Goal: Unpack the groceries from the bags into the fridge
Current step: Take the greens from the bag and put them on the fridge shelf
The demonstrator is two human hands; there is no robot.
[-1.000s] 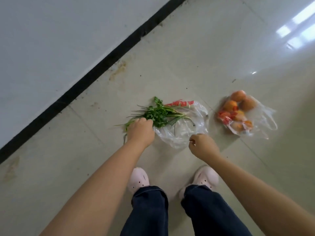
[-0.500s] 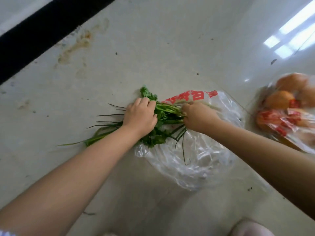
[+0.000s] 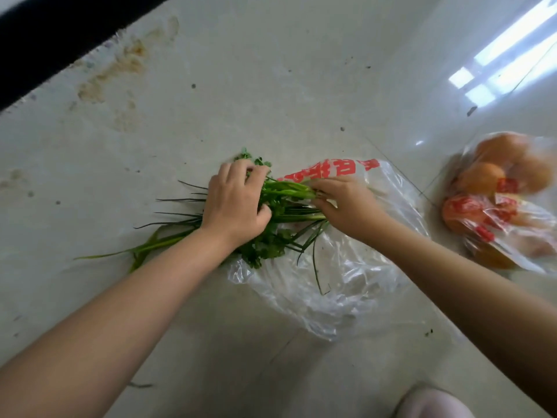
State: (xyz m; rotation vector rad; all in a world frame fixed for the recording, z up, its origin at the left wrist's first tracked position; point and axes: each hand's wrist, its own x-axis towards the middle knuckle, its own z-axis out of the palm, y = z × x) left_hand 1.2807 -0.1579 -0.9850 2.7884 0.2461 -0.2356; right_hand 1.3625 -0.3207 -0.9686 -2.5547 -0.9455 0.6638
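foreground, lower right: the toe of a pale pink shoe (image 3: 434, 402) at the frame edge, on a glossy pale grey tiled floor (image 3: 271, 86). two bare forearms reach forward from the lower corners. middle: a crumpled clear plastic bag with red printing (image 3: 340, 285) lies flat on the floor, its mouth toward the left. a bunch of green herbs and long thin chive-like stalks (image 3: 283, 206) lies half out of that mouth, leafy ends and long blades spread on the floor to the left, stem ends toward the bag. the left hand (image 3: 235, 206) rests over the leafy part, fingers curled down around the bunch, gripping it. the right hand (image 3: 346, 203) grips the stem ends at the bag's mouth with curled fingers. right of centre: a second clear red-printed bag of round orange fruit (image 3: 500, 200), blurred, well apart from the first bag. far: brown stains (image 3: 120, 67) on the floor near a black skirting band (image 3: 45, 40) at upper left.
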